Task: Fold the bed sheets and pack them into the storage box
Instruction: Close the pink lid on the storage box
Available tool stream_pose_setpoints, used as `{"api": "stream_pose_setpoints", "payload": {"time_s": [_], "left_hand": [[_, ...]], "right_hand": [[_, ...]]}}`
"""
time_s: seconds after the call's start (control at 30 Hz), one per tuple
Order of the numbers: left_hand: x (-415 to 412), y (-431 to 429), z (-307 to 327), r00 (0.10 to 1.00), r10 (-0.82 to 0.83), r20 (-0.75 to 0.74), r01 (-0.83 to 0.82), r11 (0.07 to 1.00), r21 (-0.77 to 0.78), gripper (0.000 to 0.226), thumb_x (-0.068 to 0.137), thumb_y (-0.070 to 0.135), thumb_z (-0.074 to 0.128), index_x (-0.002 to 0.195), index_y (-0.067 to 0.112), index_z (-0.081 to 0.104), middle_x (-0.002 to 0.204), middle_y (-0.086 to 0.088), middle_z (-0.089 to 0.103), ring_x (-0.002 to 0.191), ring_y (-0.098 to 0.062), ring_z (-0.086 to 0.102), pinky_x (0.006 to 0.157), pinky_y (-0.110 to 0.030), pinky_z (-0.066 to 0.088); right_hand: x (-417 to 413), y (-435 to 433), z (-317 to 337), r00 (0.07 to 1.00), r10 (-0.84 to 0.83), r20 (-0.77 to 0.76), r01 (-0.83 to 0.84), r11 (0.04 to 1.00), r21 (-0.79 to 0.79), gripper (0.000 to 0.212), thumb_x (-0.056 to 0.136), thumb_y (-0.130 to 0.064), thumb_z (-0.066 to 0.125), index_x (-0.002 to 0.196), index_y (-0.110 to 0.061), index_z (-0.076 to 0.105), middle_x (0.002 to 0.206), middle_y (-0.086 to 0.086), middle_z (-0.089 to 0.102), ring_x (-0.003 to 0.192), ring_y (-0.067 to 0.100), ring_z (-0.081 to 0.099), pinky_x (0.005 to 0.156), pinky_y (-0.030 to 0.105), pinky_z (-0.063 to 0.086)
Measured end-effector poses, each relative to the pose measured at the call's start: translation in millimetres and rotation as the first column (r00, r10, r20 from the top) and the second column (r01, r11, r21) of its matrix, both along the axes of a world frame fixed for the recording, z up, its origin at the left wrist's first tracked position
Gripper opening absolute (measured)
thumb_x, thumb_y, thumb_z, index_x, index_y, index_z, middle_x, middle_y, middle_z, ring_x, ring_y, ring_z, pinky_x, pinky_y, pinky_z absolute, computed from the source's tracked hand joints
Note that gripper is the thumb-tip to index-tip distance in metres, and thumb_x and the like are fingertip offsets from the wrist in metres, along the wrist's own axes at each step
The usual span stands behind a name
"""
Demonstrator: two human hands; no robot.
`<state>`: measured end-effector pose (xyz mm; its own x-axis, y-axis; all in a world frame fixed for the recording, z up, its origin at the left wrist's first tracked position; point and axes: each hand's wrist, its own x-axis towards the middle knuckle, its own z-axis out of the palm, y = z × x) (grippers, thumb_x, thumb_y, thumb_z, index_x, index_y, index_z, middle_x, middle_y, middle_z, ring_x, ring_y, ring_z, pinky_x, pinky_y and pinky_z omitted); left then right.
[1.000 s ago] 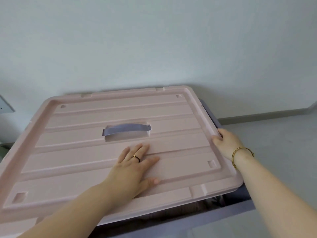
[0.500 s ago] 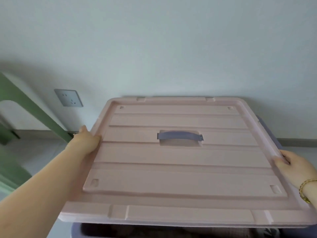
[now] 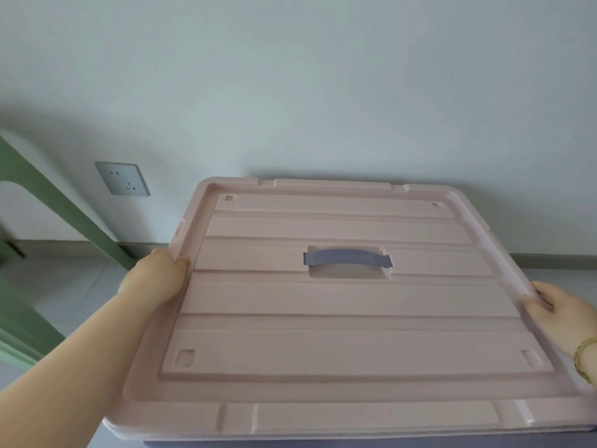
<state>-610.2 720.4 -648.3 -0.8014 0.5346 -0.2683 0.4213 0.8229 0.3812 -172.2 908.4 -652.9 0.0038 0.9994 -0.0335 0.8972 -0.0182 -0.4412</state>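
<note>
Grips the pink lid [image 3: 339,318] by its left rim with the left hand [image 3: 154,279], right rim with the right hand [image 3: 560,315]. Holds it over the purple storage box [image 3: 355,443].

A ribbed pale-pink plastic lid [image 3: 339,318], its grey-purple strap handle [image 3: 347,257] flat at the centre, sits over the grey-purple plastic storage box [image 3: 420,442]; only a thin strip of the box shows beneath the lid's near rim.

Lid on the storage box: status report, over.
Left hand and right hand grip pink lid by its sides. Lid over purple box, seating unclear. Nothing blocking.
</note>
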Motion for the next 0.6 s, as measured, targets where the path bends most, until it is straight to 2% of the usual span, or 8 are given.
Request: {"api": "stream_pose_setpoints", "payload": {"time_s": [0.03, 0.07, 0.2, 0.3, 0.43, 0.53, 0.6], "left_hand": [[1, -3, -1, 1.0, -0.005, 0.001, 0.005, 1.0, -0.012, 0.039, 0.097, 0.025, 0.035, 0.116, -0.008, 0.044, 0.113, -0.028, 0.053, 0.085, -0.033, 0.046, 0.069, -0.033, 0.036], [6, -3, -3, 1.0, -0.016, -0.003, 0.016, 1.0, -0.023, 0.04, 0.097, 0.026, 0.035, 0.116, -0.007, 0.044, 0.112, -0.028, 0.053, 0.083, -0.032, 0.045, 0.069, -0.033, 0.037], [21, 5, -5, 0.997, -0.051, -0.049, 0.049, 0.998, -0.037, 0.04, 0.096, 0.028, 0.034, 0.117, -0.005, 0.044, 0.113, -0.027, 0.055, 0.096, -0.039, 0.054, 0.079, -0.039, 0.044], [24, 13, -7, 0.998, -0.018, -0.061, 0.016, 0.999, -0.032, 0.039, 0.096, 0.022, 0.034, 0.12, -0.009, 0.041, 0.121, -0.031, 0.05, 0.11, -0.043, 0.049, 0.088, -0.041, 0.039], [18, 15, -14, 0.998, -0.021, -0.063, 0.02, 0.999, -0.026, 0.04, 0.096, 0.021, 0.038, 0.122, -0.008, 0.044, 0.121, -0.031, 0.051, 0.11, -0.043, 0.048, 0.089, -0.041, 0.038], [20, 17, -14, 0.999, -0.022, -0.042, 0.022, 1.0, -0.001, 0.038, 0.095, 0.021, 0.038, 0.121, -0.006, 0.045, 0.119, -0.031, 0.052, 0.108, -0.043, 0.048, 0.088, -0.042, 0.038], [26, 17, -10, 0.988, -0.054, -0.145, 0.049, 0.998, -0.039, 0.036, 0.095, 0.02, 0.037, 0.125, 0.001, 0.041, 0.128, -0.025, 0.046, 0.116, -0.04, 0.043, 0.094, -0.042, 0.035]], "right_hand": [[-1, 1, 2, 1.0, -0.018, 0.001, 0.018, 1.0, 0.007, 0.027, 0.091, -0.01, 0.049, 0.115, -0.005, 0.06, 0.108, 0.024, 0.064, 0.1, 0.041, 0.057, 0.083, 0.043, 0.044], [5, 1, 3, 1.0, -0.024, 0.012, 0.024, 1.0, 0.007, 0.027, 0.091, -0.01, 0.049, 0.116, -0.002, 0.058, 0.109, 0.024, 0.064, 0.101, 0.041, 0.057, 0.083, 0.042, 0.044], [17, -5, 6, 0.997, -0.046, 0.057, 0.049, 0.998, -0.048, 0.023, 0.092, -0.012, 0.048, 0.111, -0.003, 0.059, 0.108, 0.024, 0.064, 0.096, 0.041, 0.056, 0.082, 0.044, 0.046], [12, -8, 8, 0.995, -0.038, 0.09, 0.043, 0.997, -0.056, 0.03, 0.092, -0.009, 0.047, 0.118, 0.001, 0.056, 0.114, 0.024, 0.061, 0.097, 0.038, 0.055, 0.079, 0.038, 0.041], [9, -1, 8, 0.997, -0.04, 0.062, 0.046, 0.995, -0.088, 0.032, 0.091, -0.008, 0.046, 0.121, 0.0, 0.053, 0.116, 0.022, 0.06, 0.102, 0.037, 0.055, 0.078, 0.034, 0.04], [15, 6, 6, 0.998, -0.053, 0.036, 0.058, 0.987, -0.149, 0.03, 0.093, -0.014, 0.044, 0.118, -0.002, 0.054, 0.112, 0.02, 0.061, 0.09, 0.031, 0.052, 0.071, 0.031, 0.035], [19, 9, 3, 0.997, -0.049, 0.063, 0.06, 0.983, -0.175, 0.031, 0.094, -0.018, 0.041, 0.118, -0.002, 0.054, 0.104, 0.018, 0.06, 0.085, 0.028, 0.049, 0.069, 0.03, 0.034]]}}
